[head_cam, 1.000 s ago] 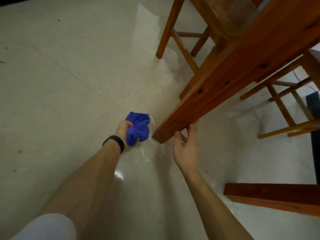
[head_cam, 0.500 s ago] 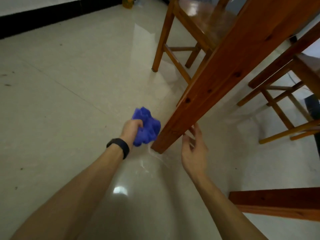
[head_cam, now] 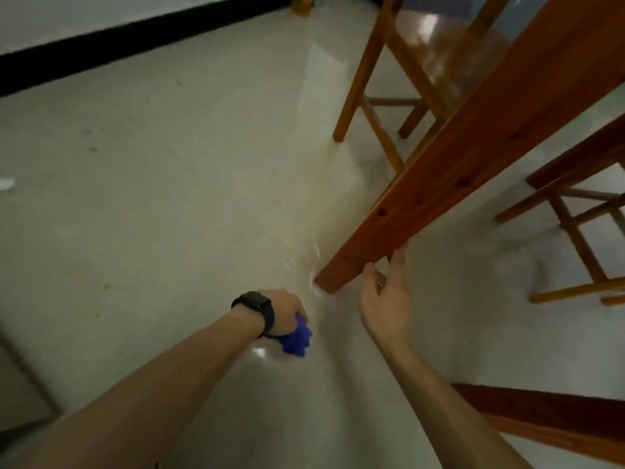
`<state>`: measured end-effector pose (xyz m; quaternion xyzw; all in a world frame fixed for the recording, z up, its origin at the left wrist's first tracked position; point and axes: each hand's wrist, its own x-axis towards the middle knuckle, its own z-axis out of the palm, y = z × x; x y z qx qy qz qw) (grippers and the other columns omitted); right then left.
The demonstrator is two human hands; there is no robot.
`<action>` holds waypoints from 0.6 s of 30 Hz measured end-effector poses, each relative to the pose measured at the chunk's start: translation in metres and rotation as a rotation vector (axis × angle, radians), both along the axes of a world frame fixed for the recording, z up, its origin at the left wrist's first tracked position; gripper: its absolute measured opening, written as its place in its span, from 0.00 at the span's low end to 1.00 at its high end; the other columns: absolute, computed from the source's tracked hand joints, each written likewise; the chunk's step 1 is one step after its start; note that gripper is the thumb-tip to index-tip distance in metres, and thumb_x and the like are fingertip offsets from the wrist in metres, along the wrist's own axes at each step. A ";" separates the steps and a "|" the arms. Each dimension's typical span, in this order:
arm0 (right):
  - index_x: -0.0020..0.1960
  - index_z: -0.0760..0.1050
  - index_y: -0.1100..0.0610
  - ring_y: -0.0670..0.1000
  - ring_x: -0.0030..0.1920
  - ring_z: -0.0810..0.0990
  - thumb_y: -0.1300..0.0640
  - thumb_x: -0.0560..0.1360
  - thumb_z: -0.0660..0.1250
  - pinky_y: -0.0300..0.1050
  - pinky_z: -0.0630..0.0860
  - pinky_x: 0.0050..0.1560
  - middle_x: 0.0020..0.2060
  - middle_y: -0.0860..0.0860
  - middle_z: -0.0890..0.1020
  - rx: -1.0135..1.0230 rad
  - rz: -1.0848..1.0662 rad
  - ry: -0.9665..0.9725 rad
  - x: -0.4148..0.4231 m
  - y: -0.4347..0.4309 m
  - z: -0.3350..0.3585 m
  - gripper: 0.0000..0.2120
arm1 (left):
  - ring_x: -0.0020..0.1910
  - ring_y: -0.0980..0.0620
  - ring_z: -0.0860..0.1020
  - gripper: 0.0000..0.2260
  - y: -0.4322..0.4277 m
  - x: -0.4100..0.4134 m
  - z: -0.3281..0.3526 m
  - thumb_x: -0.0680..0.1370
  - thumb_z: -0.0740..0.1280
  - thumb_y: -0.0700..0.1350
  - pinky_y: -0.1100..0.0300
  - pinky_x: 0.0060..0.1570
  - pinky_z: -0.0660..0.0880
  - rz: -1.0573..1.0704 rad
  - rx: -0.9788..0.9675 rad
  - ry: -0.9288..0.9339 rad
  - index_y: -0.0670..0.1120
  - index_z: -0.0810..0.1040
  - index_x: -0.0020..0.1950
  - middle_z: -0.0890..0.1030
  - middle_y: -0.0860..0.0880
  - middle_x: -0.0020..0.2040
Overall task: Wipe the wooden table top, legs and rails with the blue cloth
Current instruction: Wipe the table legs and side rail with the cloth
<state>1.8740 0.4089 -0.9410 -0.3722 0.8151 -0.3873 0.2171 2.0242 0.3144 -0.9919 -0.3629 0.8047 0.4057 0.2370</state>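
A reddish wooden table leg (head_cam: 449,184) slants from the upper right down to its foot on the pale floor. My right hand (head_cam: 387,296) is beside the foot, fingers straight, with the fingertips touching the leg's underside. My left hand (head_cam: 284,311), with a black band on the wrist, grips the bunched blue cloth (head_cam: 296,340) low over the floor, to the left of and nearer than the leg's foot. The cloth is apart from the leg. A second reddish table part (head_cam: 548,424) lies at the lower right. The table top is out of view.
A wooden chair (head_cam: 409,69) stands behind the leg at the upper middle. Another wooden chair or stool (head_cam: 581,211) is at the right. A black skirting strip (head_cam: 142,32) runs along the far wall. Shiny pale floor tiles spread to the left.
My left hand has drawn the blue cloth back from the leg's foot, down and toward me. My right hand stays at the leg's foot. The view has tilted up, showing more floor and wall.
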 end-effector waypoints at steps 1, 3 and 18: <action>0.77 0.40 0.35 0.46 0.64 0.76 0.49 0.82 0.58 0.47 0.73 0.64 0.74 0.40 0.65 0.096 0.029 -0.016 0.005 0.007 0.005 0.33 | 0.60 0.45 0.77 0.18 0.008 0.013 0.006 0.79 0.60 0.42 0.52 0.58 0.75 0.004 0.048 -0.053 0.55 0.75 0.68 0.78 0.48 0.65; 0.78 0.45 0.38 0.49 0.66 0.74 0.48 0.82 0.59 0.50 0.72 0.67 0.73 0.44 0.67 0.292 0.069 -0.061 0.013 0.025 0.012 0.32 | 0.54 0.45 0.78 0.14 0.020 0.036 0.017 0.78 0.62 0.43 0.51 0.52 0.76 0.159 0.102 -0.051 0.50 0.75 0.63 0.80 0.46 0.59; 0.67 0.71 0.42 0.53 0.55 0.83 0.45 0.78 0.66 0.59 0.82 0.49 0.58 0.47 0.82 0.390 -0.262 -1.128 0.107 0.194 0.365 0.18 | 0.54 0.44 0.82 0.21 0.196 0.069 0.397 0.67 0.75 0.43 0.44 0.58 0.78 0.920 0.756 0.166 0.45 0.79 0.60 0.85 0.44 0.53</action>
